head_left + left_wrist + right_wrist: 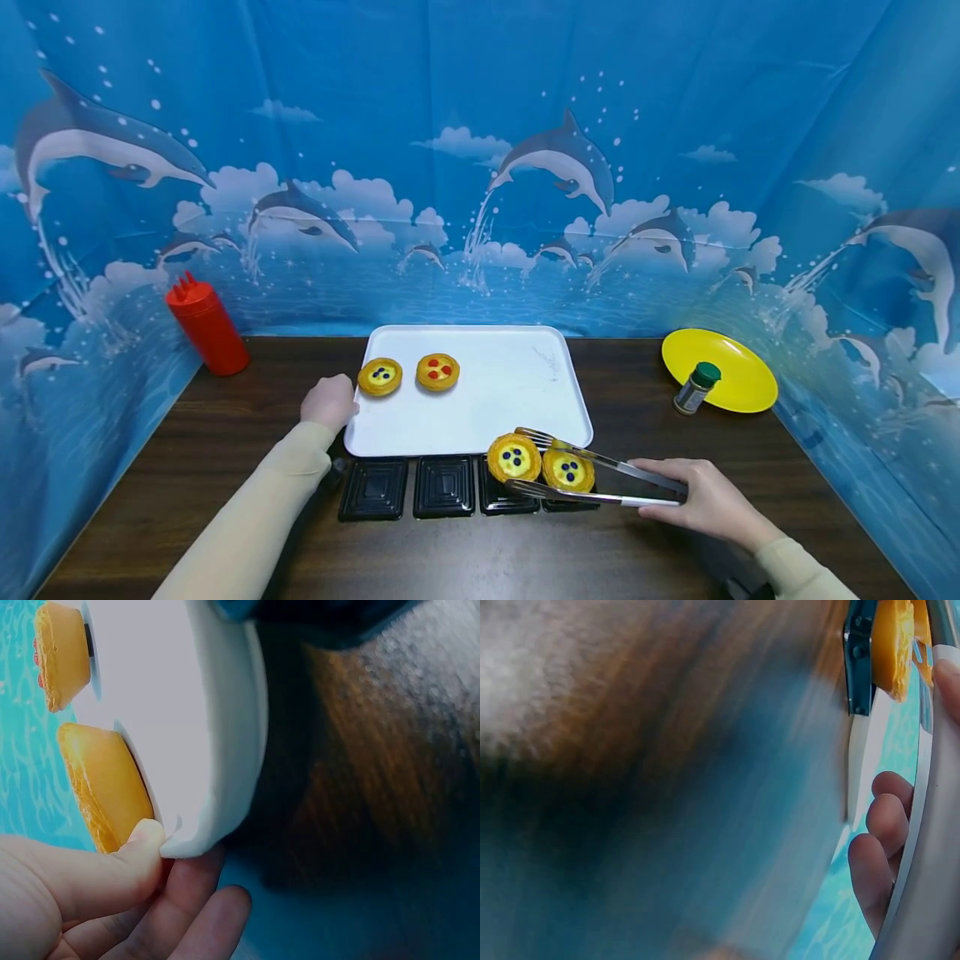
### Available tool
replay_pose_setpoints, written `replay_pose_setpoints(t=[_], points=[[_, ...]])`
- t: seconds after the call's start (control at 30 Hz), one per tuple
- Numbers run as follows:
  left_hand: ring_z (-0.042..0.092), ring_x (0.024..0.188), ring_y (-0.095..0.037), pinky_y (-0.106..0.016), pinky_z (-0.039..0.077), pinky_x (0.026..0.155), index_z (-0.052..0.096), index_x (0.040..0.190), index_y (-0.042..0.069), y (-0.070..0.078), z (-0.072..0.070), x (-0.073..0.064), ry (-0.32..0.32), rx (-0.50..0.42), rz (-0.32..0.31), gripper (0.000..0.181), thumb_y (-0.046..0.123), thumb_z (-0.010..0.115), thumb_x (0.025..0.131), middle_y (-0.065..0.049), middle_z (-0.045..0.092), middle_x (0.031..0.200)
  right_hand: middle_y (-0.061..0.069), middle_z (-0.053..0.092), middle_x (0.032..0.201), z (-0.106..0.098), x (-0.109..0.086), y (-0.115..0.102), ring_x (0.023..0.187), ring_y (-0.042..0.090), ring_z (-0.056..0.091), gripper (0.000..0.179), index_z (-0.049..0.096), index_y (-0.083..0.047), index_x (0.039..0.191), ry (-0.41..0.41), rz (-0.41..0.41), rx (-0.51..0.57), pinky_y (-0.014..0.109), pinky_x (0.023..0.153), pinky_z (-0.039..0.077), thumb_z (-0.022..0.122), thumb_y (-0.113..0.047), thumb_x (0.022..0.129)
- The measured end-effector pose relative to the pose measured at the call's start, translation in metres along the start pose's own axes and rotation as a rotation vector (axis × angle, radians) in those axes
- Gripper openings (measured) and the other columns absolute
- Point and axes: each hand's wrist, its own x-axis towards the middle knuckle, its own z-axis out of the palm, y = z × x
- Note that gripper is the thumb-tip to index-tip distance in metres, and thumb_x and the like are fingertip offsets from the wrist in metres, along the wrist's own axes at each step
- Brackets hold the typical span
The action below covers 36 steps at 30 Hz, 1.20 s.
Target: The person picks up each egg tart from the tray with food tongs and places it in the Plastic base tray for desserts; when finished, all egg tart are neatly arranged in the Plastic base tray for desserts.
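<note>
My left hand (330,403) pinches the left rim of a white tray (517,375), thumb on top and fingers underneath in the left wrist view. On the tray sit an egg tart with blue berries (380,377) and a tart with red pieces (437,372). My right hand (701,498) holds metal tongs (637,473). Between the tong tips is a blueberry-topped tart (514,458), over the tray's front edge and a black square dish; whether it is lifted I cannot tell. Another blueberry-topped tart (568,472) lies between the tong arms, on the rightmost dish.
Several black square dishes (444,487) line the tray's front side. A red squeeze bottle (208,325) stands at the back left. A yellow plate (738,375) lies at the right, with a green-capped spice jar (697,387) by its rim. A dolphin-print curtain (465,208) hangs behind the table.
</note>
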Motion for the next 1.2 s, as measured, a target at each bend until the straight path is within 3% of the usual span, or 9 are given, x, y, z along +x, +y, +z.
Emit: replay_pose_setpoints(t=[0.57, 0.87, 1.2], points=[[0.058, 0.063, -0.022, -0.039, 0.053, 0.066, 0.065, 0.094, -0.009, -0.0010, 0.0020, 0.0004, 0.001, 0.012, -0.006, 0.020, 0.008, 0.069, 0.085, -0.013, 0.065, 0.076, -0.008, 0.070, 0.102, 0.0103, -0.0042, -0.0015, 0.078, 0.003, 0.059, 0.060, 0.064, -0.025, 0.122, 0.065, -0.049, -0.148, 0.026, 0.070, 0.053, 0.072, -0.057, 0.072], [0.057, 0.063, -0.022, -0.039, 0.053, 0.067, 0.065, 0.094, -0.009, -0.0005, 0.0010, -0.0003, 0.000, -0.006, -0.001, 0.019, 0.008, 0.069, 0.085, -0.013, 0.065, 0.076, -0.009, 0.070, 0.101, 0.0079, -0.0055, -0.0032, 0.079, 0.004, 0.060, 0.060, 0.066, -0.023, 0.121, 0.085, -0.059, -0.117, 0.026, 0.070, 0.054, 0.073, -0.057, 0.072], [0.057, 0.064, -0.023, -0.039, 0.053, 0.067, 0.065, 0.095, -0.010, -0.0007, -0.0005, -0.0016, -0.002, -0.009, 0.003, 0.020, 0.008, 0.069, 0.085, -0.015, 0.066, 0.078, -0.010, 0.070, 0.100, 0.0053, -0.0058, -0.0056, 0.077, 0.004, 0.059, 0.059, 0.065, -0.025, 0.121, 0.053, -0.044, -0.129, 0.026, 0.070, 0.054, 0.073, -0.056, 0.072]])
